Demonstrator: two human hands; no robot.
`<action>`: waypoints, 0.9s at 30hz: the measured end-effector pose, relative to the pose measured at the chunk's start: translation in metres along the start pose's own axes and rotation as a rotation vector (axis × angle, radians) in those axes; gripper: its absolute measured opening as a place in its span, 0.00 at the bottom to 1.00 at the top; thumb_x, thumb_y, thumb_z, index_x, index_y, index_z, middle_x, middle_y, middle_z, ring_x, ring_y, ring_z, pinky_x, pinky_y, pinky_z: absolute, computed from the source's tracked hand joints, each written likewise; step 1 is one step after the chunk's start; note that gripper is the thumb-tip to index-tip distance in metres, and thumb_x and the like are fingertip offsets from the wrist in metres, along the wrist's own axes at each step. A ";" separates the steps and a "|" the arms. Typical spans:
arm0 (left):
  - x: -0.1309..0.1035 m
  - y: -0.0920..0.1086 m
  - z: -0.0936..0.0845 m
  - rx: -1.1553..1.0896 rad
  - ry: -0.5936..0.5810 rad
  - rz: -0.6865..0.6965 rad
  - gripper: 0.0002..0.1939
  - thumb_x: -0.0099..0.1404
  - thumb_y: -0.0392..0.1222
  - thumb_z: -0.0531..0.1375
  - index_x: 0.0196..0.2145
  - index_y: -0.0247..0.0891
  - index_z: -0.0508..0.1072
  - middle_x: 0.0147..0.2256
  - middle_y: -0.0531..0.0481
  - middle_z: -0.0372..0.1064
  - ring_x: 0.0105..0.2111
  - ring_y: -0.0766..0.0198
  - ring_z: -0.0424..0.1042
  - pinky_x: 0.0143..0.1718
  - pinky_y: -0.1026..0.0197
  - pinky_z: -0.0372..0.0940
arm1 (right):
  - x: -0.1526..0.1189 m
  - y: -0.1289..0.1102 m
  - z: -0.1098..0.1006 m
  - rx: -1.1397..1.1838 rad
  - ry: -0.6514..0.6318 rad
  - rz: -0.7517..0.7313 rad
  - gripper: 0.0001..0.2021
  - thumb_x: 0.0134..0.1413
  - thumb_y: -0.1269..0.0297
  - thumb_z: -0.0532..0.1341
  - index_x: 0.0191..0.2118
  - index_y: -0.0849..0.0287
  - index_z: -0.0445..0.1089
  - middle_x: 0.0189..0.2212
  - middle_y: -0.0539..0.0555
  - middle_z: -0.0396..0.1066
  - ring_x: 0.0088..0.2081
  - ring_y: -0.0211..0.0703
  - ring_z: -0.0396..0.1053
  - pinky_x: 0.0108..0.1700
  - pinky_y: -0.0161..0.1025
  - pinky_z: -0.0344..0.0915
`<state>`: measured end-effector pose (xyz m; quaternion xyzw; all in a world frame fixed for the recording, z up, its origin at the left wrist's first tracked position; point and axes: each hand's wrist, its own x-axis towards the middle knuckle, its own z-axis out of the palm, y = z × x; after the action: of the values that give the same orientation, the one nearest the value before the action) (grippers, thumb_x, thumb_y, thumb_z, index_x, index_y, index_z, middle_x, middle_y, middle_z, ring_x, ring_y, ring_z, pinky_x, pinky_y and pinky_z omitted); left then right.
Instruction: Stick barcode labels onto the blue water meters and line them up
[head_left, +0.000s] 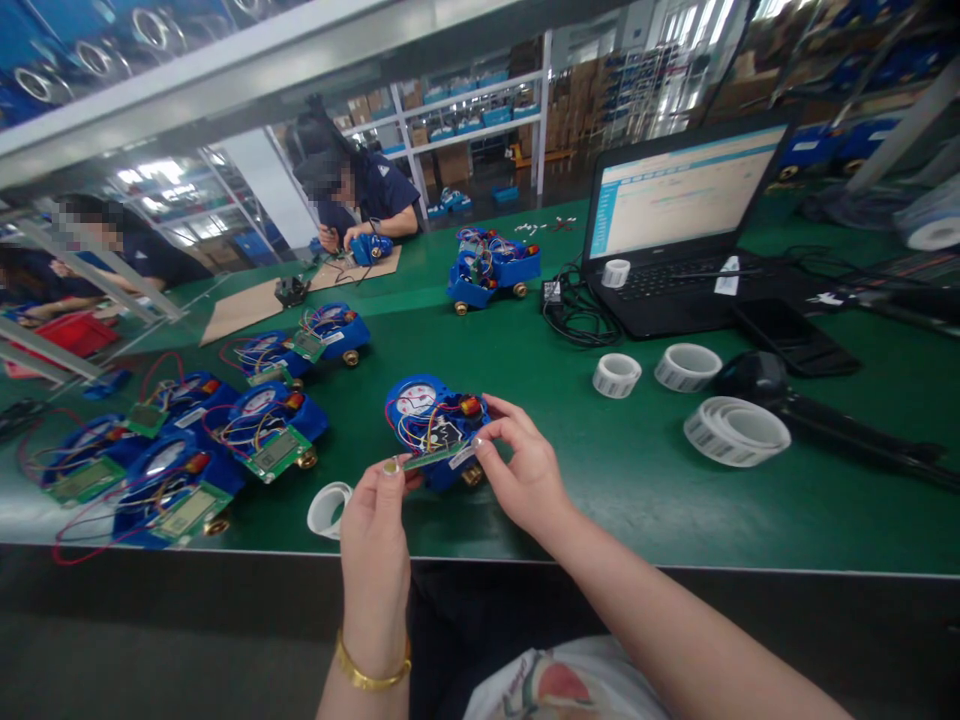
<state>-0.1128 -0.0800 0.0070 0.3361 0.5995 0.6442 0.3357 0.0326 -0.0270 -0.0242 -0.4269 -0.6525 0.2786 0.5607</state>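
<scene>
At the green bench (525, 520), your left hand (375, 530) and right hand (525, 475) pinch opposite ends of a circuit board (437, 457), held over the open blue meter (431, 420) near the front edge. Seating the board appears underway; next calls for careful alignment past the wires (416, 428).

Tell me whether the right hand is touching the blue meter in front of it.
Touching: the head view shows the right hand with fingertips on the blue meter.
</scene>
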 end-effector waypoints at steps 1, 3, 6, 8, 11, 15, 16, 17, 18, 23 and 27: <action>0.000 0.000 0.000 0.003 -0.004 -0.003 0.16 0.58 0.55 0.62 0.33 0.38 0.74 0.35 0.46 0.73 0.40 0.57 0.72 0.39 0.59 0.67 | 0.000 0.000 0.000 0.002 0.002 -0.002 0.05 0.56 0.66 0.56 0.31 0.57 0.67 0.52 0.62 0.65 0.55 0.50 0.63 0.53 0.48 0.62; 0.000 -0.001 -0.001 0.002 -0.012 -0.009 0.17 0.58 0.55 0.62 0.33 0.38 0.74 0.35 0.46 0.73 0.40 0.57 0.71 0.39 0.59 0.67 | 0.000 -0.001 0.000 0.003 0.006 -0.006 0.05 0.56 0.66 0.56 0.31 0.57 0.67 0.52 0.63 0.65 0.55 0.50 0.63 0.53 0.48 0.62; 0.000 0.000 -0.001 -0.012 -0.008 -0.008 0.17 0.57 0.55 0.62 0.33 0.37 0.75 0.35 0.46 0.73 0.39 0.57 0.71 0.38 0.59 0.67 | 0.001 -0.001 0.000 0.000 0.013 -0.003 0.05 0.56 0.66 0.56 0.31 0.57 0.67 0.52 0.63 0.65 0.55 0.50 0.63 0.53 0.48 0.62; 0.000 0.000 0.000 -0.014 -0.006 -0.007 0.17 0.57 0.56 0.62 0.32 0.37 0.75 0.35 0.46 0.73 0.38 0.57 0.71 0.38 0.59 0.67 | 0.000 -0.001 0.001 0.006 0.014 0.001 0.05 0.56 0.66 0.56 0.31 0.57 0.67 0.52 0.64 0.65 0.55 0.50 0.63 0.53 0.48 0.62; -0.001 -0.001 -0.001 0.008 -0.012 0.000 0.17 0.58 0.56 0.61 0.33 0.38 0.75 0.35 0.46 0.73 0.38 0.57 0.71 0.39 0.58 0.67 | -0.002 -0.002 0.003 0.023 0.027 0.014 0.05 0.56 0.66 0.55 0.31 0.57 0.67 0.52 0.64 0.65 0.56 0.50 0.62 0.54 0.49 0.61; -0.001 -0.004 -0.002 0.016 -0.021 0.004 0.17 0.59 0.55 0.61 0.34 0.37 0.74 0.36 0.46 0.73 0.38 0.57 0.71 0.39 0.58 0.66 | -0.005 -0.003 0.006 0.044 0.062 0.036 0.06 0.57 0.65 0.55 0.31 0.57 0.67 0.53 0.64 0.65 0.56 0.50 0.61 0.55 0.49 0.60; -0.001 -0.005 -0.002 0.011 -0.025 0.005 0.17 0.58 0.55 0.61 0.35 0.37 0.74 0.36 0.46 0.73 0.38 0.58 0.71 0.40 0.58 0.66 | -0.005 -0.003 0.006 0.047 0.068 0.040 0.06 0.57 0.65 0.55 0.31 0.57 0.67 0.53 0.64 0.65 0.56 0.50 0.61 0.55 0.50 0.60; 0.000 -0.006 -0.002 0.009 -0.031 0.007 0.18 0.58 0.55 0.61 0.35 0.37 0.74 0.36 0.47 0.73 0.38 0.58 0.71 0.40 0.59 0.66 | -0.006 -0.003 0.007 0.048 0.074 0.042 0.06 0.57 0.64 0.55 0.31 0.57 0.67 0.54 0.64 0.65 0.56 0.50 0.62 0.55 0.50 0.60; 0.000 -0.007 -0.002 0.012 -0.040 0.007 0.18 0.58 0.56 0.61 0.35 0.36 0.74 0.35 0.47 0.73 0.37 0.59 0.71 0.40 0.59 0.66 | -0.005 -0.002 0.008 0.047 0.077 0.045 0.06 0.57 0.64 0.55 0.31 0.56 0.67 0.54 0.64 0.64 0.56 0.50 0.62 0.55 0.50 0.60; -0.004 -0.004 -0.001 0.073 -0.042 0.012 0.21 0.59 0.58 0.59 0.36 0.36 0.73 0.34 0.48 0.73 0.35 0.61 0.69 0.40 0.59 0.64 | -0.008 0.005 0.011 0.030 0.065 0.041 0.08 0.56 0.60 0.56 0.30 0.56 0.68 0.54 0.63 0.64 0.56 0.52 0.62 0.54 0.50 0.60; -0.014 0.001 0.001 0.075 -0.046 -0.019 0.23 0.58 0.61 0.58 0.34 0.35 0.72 0.31 0.47 0.70 0.33 0.60 0.67 0.37 0.59 0.62 | -0.017 0.021 0.014 -0.062 0.083 0.042 0.11 0.52 0.52 0.58 0.29 0.54 0.67 0.54 0.59 0.65 0.49 0.55 0.68 0.48 0.51 0.64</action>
<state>-0.1041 -0.0908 0.0072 0.3577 0.6185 0.6101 0.3426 0.0248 -0.0296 -0.0534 -0.4687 -0.6278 0.2519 0.5681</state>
